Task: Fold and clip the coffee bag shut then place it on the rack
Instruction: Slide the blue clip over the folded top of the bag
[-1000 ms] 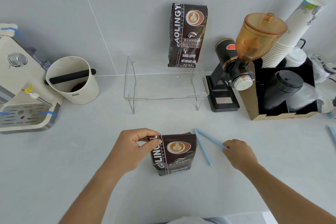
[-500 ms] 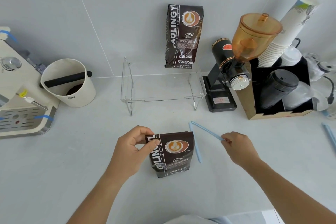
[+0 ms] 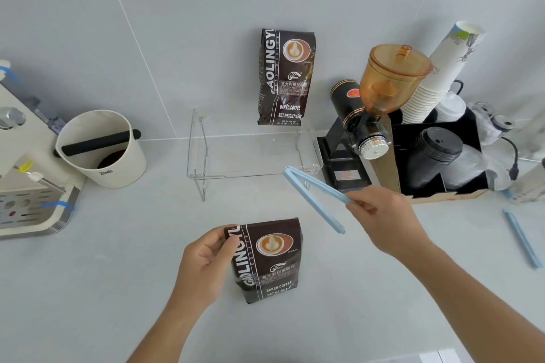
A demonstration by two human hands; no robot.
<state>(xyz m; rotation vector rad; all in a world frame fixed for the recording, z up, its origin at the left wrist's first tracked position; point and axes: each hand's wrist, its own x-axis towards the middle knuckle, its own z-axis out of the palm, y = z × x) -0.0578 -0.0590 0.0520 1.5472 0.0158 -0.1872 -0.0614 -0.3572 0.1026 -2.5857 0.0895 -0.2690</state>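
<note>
Lifted off the counter since a moment ago, the blue clip [image 3: 315, 197] now hangs in the air from my right hand [image 3: 383, 219], my fingertips [image 3: 352, 204] pinching one end of its upper arm while the two arms gape open in a V. Nearest me, my left hand [image 3: 203, 265] pinches the folded top corner of the coffee bag [image 3: 269, 259], which lies on the grey counter [image 3: 103, 289]. Beyond them stands the clear rack [image 3: 200, 162], with a second coffee bag [image 3: 284, 76] upright on it against the wall.
</note>
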